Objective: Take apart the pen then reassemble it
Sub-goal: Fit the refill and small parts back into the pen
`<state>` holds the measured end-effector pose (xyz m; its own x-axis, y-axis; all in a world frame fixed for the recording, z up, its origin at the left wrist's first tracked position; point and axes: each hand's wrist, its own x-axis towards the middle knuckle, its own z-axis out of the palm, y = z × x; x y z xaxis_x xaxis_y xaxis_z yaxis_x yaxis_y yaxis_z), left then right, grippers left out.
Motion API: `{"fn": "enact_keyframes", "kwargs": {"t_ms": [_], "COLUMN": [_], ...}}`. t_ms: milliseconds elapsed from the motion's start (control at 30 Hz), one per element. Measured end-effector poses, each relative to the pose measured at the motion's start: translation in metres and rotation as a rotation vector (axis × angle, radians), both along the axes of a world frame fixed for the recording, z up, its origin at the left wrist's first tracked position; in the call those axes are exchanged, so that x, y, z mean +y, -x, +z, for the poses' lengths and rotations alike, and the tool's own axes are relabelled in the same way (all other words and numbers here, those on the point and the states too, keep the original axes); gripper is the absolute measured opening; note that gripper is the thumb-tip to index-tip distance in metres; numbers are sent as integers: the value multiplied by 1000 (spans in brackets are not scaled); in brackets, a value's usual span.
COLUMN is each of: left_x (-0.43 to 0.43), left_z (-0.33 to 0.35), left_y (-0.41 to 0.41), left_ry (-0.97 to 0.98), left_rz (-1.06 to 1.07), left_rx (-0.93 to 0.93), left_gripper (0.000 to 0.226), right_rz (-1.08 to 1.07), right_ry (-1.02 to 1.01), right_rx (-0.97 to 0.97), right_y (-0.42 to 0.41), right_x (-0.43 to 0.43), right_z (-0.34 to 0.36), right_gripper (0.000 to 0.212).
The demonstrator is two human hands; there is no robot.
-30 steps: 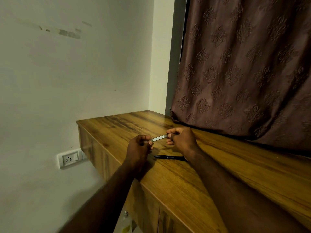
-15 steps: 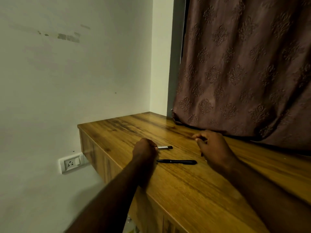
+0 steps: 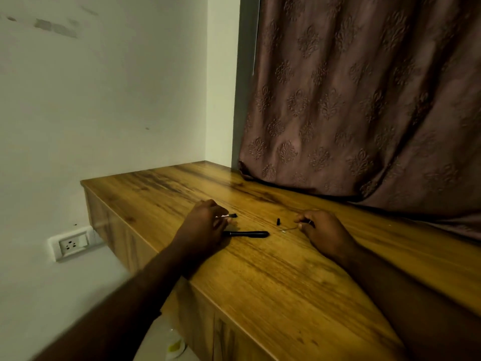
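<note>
Pen apart: my left hand [image 3: 205, 225] pinches a silver piece [image 3: 229, 216], my right hand [image 3: 321, 227] the thin refill [image 3: 287, 229]. The black tube [image 3: 246, 233] and small tip [image 3: 278, 221] lie on the surface [image 3: 260, 287]. Reassembly apparently remains.

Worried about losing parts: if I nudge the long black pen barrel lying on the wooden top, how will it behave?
The black pen barrel looks round and smooth, so it would probably roll; the glossy wooden top likely offers little grip. Being slim and straight, it is probably light and stiff.
</note>
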<state>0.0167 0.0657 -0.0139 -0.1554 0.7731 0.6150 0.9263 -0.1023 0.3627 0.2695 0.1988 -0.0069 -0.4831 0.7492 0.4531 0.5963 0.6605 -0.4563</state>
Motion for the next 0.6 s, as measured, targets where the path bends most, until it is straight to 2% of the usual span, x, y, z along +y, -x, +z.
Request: {"fn": "enact_keyframes", "kwargs": {"t_ms": [67,100,267,600], "left_x": [-4,-5,-4,2], "left_z": [0,2,5,-1], "left_y": [-11,-14,-16,-10], "left_ry": [55,76,164,194], "left_rz": [-79,-93,-76,-87], "left_rx": [199,235,243,172], "left_gripper": [26,27,30,28], "right_rz": [39,57,120,166], "right_ry": [5,2,16,-11], "right_rx": [-46,-57,-90,-157], "right_y": [5,7,19,24], "right_x": [-1,-2,-7,-8], "right_z": [-1,-1,1,-2], "right_gripper": [15,15,17,10]}}
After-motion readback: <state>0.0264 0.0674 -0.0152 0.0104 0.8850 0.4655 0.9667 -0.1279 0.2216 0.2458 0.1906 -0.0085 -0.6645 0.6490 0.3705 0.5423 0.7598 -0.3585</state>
